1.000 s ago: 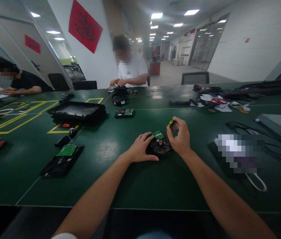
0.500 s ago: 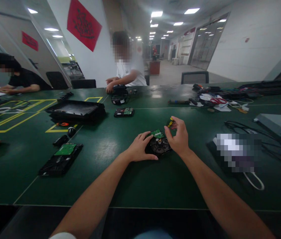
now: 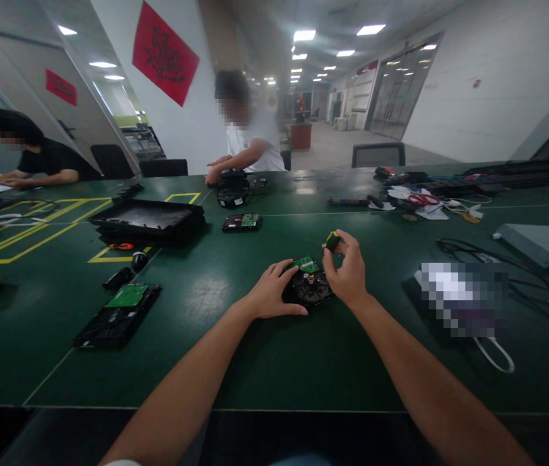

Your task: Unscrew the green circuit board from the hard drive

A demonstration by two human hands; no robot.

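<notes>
A hard drive (image 3: 312, 287) with a green circuit board on its far part lies in front of me on the green table. My left hand (image 3: 277, 291) rests against its left side, thumb along the near edge and fingers on the far edge, gripping it. Above the drive's right side is my right hand (image 3: 347, 264), its thumb and fingertips pinching the short yellow-and-black handle of a screwdriver (image 3: 333, 241). The handle stands tilted. I cannot make out its shaft or tip.
A second hard drive (image 3: 122, 314) lies to the left, another (image 3: 241, 222) farther off. Black trays (image 3: 148, 220) stand at the left. Cables (image 3: 478, 252), a grey box (image 3: 544, 243) and a blurred-out item (image 3: 463, 294) occupy the right. Across the table a person (image 3: 255, 145) handles a black object.
The screwdriver handle has turned between my right fingertips, showing more of its dark side. My left hand stays on the hard drive. The view has shifted slightly.
</notes>
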